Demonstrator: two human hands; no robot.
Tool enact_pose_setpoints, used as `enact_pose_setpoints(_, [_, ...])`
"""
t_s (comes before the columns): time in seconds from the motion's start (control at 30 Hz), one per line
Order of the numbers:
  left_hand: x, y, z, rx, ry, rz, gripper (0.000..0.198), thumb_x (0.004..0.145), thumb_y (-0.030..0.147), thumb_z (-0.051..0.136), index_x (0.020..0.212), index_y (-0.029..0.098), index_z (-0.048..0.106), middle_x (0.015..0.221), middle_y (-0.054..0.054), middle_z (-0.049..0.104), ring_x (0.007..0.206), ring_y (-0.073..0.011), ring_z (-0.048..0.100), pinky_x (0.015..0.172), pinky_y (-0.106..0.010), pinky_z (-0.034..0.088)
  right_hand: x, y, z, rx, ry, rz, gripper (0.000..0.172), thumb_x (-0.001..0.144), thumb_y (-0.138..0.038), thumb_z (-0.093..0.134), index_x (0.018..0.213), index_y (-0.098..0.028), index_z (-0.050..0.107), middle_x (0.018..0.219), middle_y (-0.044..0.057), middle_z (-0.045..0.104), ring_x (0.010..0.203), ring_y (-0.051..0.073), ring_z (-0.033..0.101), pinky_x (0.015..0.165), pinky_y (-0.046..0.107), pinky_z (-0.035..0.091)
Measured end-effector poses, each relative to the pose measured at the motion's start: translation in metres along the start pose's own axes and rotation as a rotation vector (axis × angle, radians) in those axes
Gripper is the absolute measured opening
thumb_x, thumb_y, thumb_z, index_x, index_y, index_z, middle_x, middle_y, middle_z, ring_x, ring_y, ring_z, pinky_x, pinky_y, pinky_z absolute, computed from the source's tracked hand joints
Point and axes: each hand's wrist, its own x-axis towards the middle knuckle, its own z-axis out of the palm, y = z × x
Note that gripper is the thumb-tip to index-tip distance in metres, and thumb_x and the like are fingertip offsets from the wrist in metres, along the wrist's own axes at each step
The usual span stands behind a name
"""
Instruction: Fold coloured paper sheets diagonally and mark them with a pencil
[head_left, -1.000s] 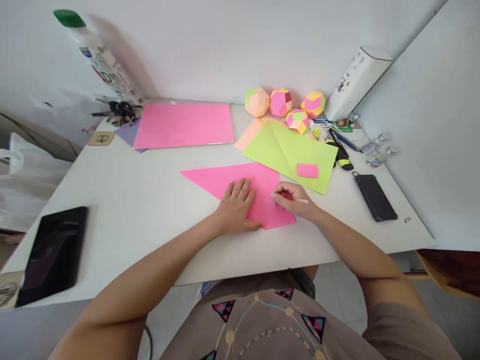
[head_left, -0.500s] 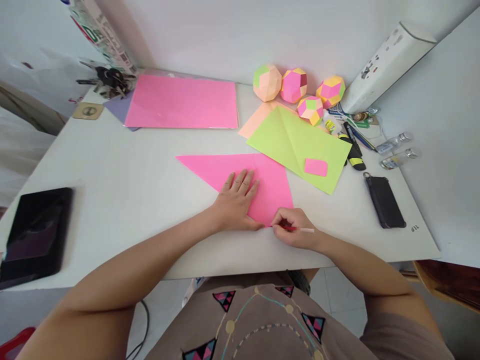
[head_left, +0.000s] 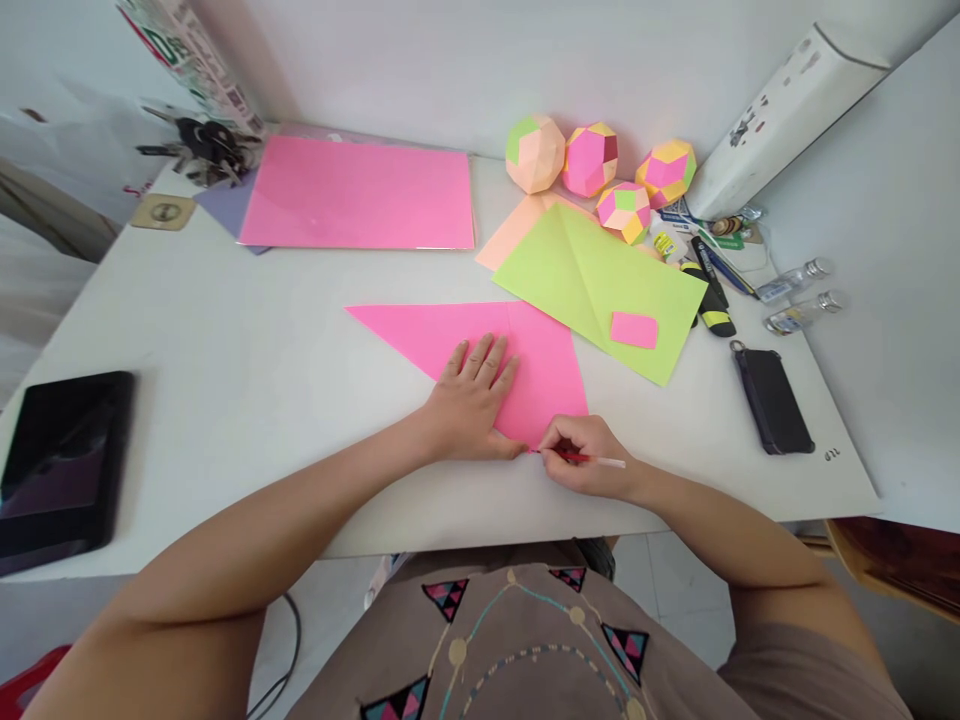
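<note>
A pink sheet of paper (head_left: 540, 370) lies folded at an angle on the table, its long point reaching left. My left hand (head_left: 471, 400) rests flat on it with the fingers spread, pressing it down. In my right hand (head_left: 585, 455) is a thin red pen refill (head_left: 611, 463) with a pale end, pinched like a pencil. Its tip meets the paper's near corner, close to my left thumb. My fingers hide part of the refill.
A green sheet (head_left: 555, 265) with a small pink paper piece (head_left: 634, 330) lies behind. Several faceted paper balls (head_left: 535, 155) stand by the wall. Pink sheets (head_left: 360, 195) are at back left, a black tablet (head_left: 64, 470) at left, a black phone (head_left: 774, 400) at right.
The whole view has shifted slightly. My left hand stays flat on the pink paper, and the refill's tip has moved very little, at most slightly left.
</note>
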Motion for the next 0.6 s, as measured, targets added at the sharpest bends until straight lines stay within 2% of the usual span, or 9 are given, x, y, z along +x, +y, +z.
enact_pose_setpoints(0.13, [0.0005, -0.0008, -0.0011, -0.017, -0.042, 0.001, 0.117, 0.067, 0.078, 0.047, 0.149, 0.005, 0.007, 0.155, -0.020, -0.012, 0.142, -0.0358, -0.016, 0.113, -0.053, -0.010, -0.0003, 0.0003, 0.0009, -0.035, -0.003, -0.027, 0.004, 0.070, -0.016, 0.054, 0.068, -0.019, 0.054, 0.058, -0.003, 0.057, 0.048, 0.008, 0.048, 0.047, 0.019, 0.038])
enact_pose_setpoints(0.6, [0.0003, -0.0040, 0.0049, -0.009, 0.023, 0.023, 0.116, 0.067, 0.081, 0.043, 0.149, 0.006, 0.008, 0.157, -0.018, -0.004, 0.142, -0.0363, -0.013, 0.113, -0.053, -0.010, -0.0001, 0.0014, 0.0015, -0.095, -0.005, -0.078, 0.006, 0.070, -0.014, 0.052, 0.067, -0.020, 0.052, 0.057, -0.004, 0.056, 0.047, 0.007, 0.047, 0.047, 0.018, 0.037])
